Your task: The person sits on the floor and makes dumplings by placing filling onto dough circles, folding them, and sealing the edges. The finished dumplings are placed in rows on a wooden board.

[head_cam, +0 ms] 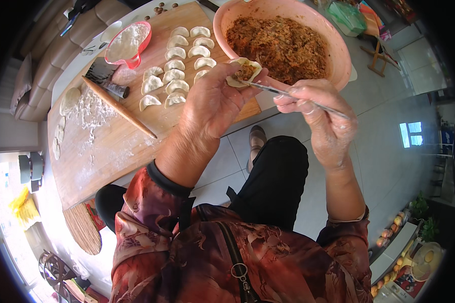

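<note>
In my left hand lies a round dumpling wrapper with brown filling on it. My right hand grips a thin metal utensil, whose tip touches the filling at the wrapper's edge; its exact kind cannot be told. Just beyond both hands is a large pink basin of chopped filling. Folded dumplings stand in rows on a wooden board to the left. A wooden rolling pin rests there too, with flat wrappers near the board's left edge.
A red-rimmed container of flour stands on the board beside a cleaver with a dark handle end. Loose flour is scattered near the rolling pin. Behind the board are small round brown things. A small wooden stool stands on the floor at right.
</note>
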Demonstrator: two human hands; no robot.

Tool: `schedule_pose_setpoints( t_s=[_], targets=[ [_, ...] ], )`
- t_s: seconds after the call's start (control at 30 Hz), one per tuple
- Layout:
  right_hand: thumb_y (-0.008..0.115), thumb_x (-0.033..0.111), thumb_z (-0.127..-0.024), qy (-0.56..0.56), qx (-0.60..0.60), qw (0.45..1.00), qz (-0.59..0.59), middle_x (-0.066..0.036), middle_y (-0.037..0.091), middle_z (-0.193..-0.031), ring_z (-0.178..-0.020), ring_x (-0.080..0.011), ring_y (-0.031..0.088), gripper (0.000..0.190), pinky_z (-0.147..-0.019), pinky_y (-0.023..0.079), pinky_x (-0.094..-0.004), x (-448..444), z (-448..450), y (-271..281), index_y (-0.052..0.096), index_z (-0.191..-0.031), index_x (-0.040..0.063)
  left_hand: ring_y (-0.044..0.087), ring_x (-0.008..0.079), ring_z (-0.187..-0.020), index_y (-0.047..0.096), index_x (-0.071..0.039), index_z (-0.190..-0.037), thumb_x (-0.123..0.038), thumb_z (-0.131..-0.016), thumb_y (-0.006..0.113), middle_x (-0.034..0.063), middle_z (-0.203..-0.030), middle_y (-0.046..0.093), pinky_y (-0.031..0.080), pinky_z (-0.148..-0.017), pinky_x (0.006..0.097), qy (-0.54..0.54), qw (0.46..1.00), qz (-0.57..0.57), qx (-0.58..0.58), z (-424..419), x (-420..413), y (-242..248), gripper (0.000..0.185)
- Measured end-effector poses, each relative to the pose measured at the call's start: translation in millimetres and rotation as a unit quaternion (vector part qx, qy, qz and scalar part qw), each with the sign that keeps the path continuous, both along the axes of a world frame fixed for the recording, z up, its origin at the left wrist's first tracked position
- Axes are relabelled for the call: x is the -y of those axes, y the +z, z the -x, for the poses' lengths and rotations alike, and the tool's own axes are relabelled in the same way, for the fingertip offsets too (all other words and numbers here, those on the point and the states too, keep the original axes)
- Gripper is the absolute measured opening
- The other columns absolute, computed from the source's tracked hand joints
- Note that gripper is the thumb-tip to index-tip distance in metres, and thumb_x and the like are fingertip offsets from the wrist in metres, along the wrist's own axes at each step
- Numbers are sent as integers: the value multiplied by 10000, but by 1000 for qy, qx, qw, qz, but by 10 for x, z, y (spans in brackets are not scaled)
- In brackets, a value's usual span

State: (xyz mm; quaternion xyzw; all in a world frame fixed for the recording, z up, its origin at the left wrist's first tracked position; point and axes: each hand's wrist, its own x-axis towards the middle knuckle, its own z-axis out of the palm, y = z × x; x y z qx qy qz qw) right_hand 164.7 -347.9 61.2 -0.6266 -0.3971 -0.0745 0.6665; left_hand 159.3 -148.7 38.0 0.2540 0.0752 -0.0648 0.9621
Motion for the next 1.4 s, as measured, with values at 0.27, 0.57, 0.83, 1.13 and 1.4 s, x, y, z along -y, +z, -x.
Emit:
schedule_pose_setpoints(
  t_s=[0.27, 0.57, 0.83, 1.13, 1.4],
  targets=[
    [658, -57, -898, -51, 70, 994, 68, -143, 669, -1020, -838, -183, 670, 158, -739, 569, -279, 7, 35, -37, 678, -1051, -24, 606, 392, -1165, 470, 122, -1268, -75, -973, 541, 244, -1195, 608, 509, -1025, 535, 16, 999, -29, -31, 19, 48, 49, 362],
    [699, -112, -812, -95, 179, 975, 89, -149, 669, -1031, -833, -204, 673, 280, -669, 582, -280, 54, 47, -71, 684, -1074, -14, 609, 392, -1160, 483, 117, -1249, -53, -995, 512, 236, -1203, 601, 520, -1029, 524, 1, 999, -49, -3, -26, -6, -32, 307],
    [695, -101, -832, -101, 181, 975, 84, -154, 670, -1041, -823, -204, 672, 260, -686, 581, -277, 93, 17, -86, 685, -1076, -12, 609, 361, -1167, 475, 103, -1268, -62, -1009, 477, 218, -1240, 597, 509, -1041, 522, 3, 998, -57, 0, -6, -10, -18, 307],
    [691, -52, -867, -100, 162, 978, 84, -153, 681, -1045, -827, -208, 667, 206, -712, 561, -283, 138, -18, -149, 686, -1071, -22, 604, 388, -1161, 490, 120, -1238, -21, -974, 485, 241, -1185, 619, 503, -1049, 525, -6, 1000, -30, -8, -36, 1, -1, 299],
    [556, -14, -981, -48, 53, 997, -38, -191, 637, -1080, -911, -262, 715, 168, -776, 628, -343, 206, -52, -128, 627, -1127, -57, 617, 365, -1126, 476, 160, -1217, 62, -929, 496, 235, -1186, 603, 513, -1036, 548, 10, 997, -78, -22, -13, 72, 3, 305]
  ],
)
